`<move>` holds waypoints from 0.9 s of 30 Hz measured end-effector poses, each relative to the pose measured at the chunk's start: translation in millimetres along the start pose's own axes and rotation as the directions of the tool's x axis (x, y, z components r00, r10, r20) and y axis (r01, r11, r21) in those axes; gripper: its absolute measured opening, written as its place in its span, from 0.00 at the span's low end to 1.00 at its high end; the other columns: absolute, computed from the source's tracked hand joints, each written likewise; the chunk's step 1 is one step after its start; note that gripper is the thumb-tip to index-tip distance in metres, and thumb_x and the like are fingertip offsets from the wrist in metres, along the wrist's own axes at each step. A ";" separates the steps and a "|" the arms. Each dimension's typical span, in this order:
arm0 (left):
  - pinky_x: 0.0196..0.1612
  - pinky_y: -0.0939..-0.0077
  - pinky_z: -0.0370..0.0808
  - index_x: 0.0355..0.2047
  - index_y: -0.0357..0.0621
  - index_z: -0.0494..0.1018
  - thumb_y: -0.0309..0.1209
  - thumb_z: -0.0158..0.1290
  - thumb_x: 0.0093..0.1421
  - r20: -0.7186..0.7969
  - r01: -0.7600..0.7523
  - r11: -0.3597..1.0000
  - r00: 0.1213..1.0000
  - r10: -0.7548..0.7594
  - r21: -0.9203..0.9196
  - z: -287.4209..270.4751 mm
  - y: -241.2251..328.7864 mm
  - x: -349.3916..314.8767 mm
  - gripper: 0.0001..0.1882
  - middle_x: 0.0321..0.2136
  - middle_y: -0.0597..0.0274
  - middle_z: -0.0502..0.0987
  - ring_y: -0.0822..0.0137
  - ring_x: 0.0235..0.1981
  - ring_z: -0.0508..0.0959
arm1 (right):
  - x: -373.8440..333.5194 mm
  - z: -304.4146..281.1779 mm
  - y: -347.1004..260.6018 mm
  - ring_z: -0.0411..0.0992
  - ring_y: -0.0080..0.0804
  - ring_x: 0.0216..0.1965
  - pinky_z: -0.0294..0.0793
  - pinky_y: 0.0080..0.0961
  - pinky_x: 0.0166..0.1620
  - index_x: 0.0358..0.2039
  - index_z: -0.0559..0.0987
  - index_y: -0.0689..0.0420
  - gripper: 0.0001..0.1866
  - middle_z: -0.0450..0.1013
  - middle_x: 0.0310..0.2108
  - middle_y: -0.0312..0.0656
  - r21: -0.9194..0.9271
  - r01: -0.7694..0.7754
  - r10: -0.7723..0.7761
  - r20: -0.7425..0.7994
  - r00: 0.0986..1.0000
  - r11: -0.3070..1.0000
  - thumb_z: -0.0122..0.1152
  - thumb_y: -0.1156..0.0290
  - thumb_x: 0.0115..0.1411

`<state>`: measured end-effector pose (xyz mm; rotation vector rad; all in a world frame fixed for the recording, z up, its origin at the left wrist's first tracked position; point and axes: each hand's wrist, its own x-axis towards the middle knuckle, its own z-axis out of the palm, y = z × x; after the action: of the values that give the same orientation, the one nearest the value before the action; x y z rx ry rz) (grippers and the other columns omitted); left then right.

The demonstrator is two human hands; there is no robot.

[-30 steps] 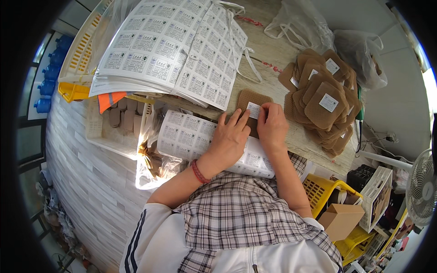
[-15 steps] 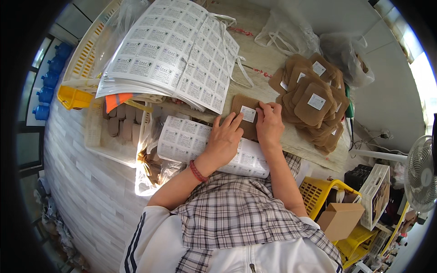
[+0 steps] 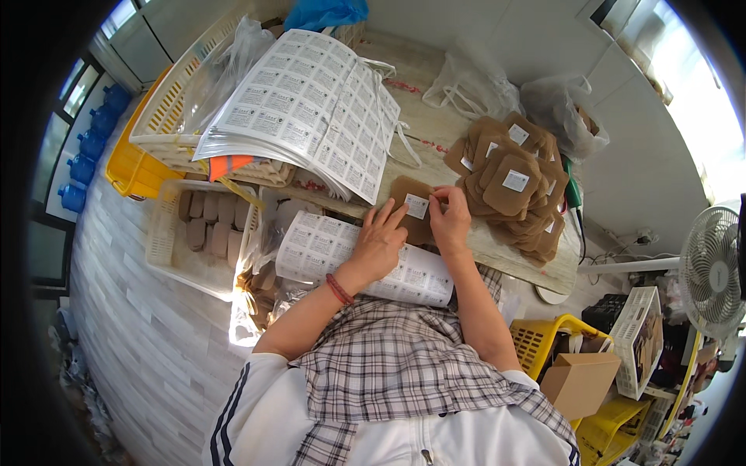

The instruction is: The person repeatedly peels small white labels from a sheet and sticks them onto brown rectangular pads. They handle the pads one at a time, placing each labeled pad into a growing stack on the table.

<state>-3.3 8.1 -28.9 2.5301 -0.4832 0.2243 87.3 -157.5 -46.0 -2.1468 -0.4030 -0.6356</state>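
A brown ribbed pad (image 3: 406, 189) with rounded corners lies on the table edge in front of me, with a white printed label (image 3: 417, 206) stuck on it. My left hand (image 3: 378, 242) is open, its fingers stretched out; the fingertips touch the pad beside the label's left edge. Under that hand lies a curved sheet of printed labels (image 3: 315, 247), across my lap at the table edge. At the pad's right edge my right hand (image 3: 451, 221) has its thumb and fingers pinched together on it. What lies between those fingertips is mostly hidden.
To the right is a heap of similar labelled brown pads (image 3: 513, 186). A thick stack of label sheets (image 3: 299, 109) lies at back left, over a basket (image 3: 167, 116). A white crate (image 3: 163, 241) holds brown pieces. Plastic bags (image 3: 474, 85), a green-handled tool (image 3: 573, 186) and a fan (image 3: 711, 272) stand around.
The view has tilted slightly. My right fingers have drawn together into a tighter pinch at the pad's right edge. My left hand stays almost in place, fingertips near the label.
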 end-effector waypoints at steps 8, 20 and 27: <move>0.70 0.46 0.48 0.26 0.40 0.73 0.26 0.51 0.59 0.018 -0.016 1.000 1.000 0.015 0.005 11.2 -8.3 -2.4 0.06 0.65 0.41 0.62 0.44 0.69 0.57 | 11.1 -21.0 -2.8 0.77 0.40 0.33 0.76 0.30 0.40 0.46 0.73 0.59 0.10 0.76 0.32 0.47 0.205 -0.267 0.255 0.086 0.963 0.942 0.54 0.81 0.64; 0.54 0.56 0.66 0.29 0.41 0.75 0.24 0.54 0.58 -0.062 0.092 0.982 0.993 -0.103 -0.167 -13.7 17.5 6.9 0.01 0.41 0.53 0.75 0.52 0.48 0.73 | 89.7 -138.6 -7.8 0.75 0.45 0.47 0.71 0.39 0.53 0.49 0.76 0.56 0.17 0.77 0.43 0.47 -0.490 0.111 -0.200 -0.134 0.971 0.865 0.62 0.76 0.59; 0.40 0.63 0.73 0.34 0.38 0.77 0.23 0.55 0.59 -0.032 0.139 0.942 0.987 -0.156 -0.304 -31.9 37.7 -3.3 0.04 0.32 0.54 0.75 0.51 0.37 0.76 | -45.2 -77.7 -62.7 0.75 0.38 0.39 0.72 0.32 0.44 0.38 0.82 0.52 0.12 0.78 0.34 0.36 -0.062 -0.004 0.021 0.276 0.961 0.998 0.70 0.74 0.51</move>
<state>-22.7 -3.1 15.3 2.2414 -0.2797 0.1510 -3.6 -185.3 8.6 -2.3027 -0.5254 -0.3423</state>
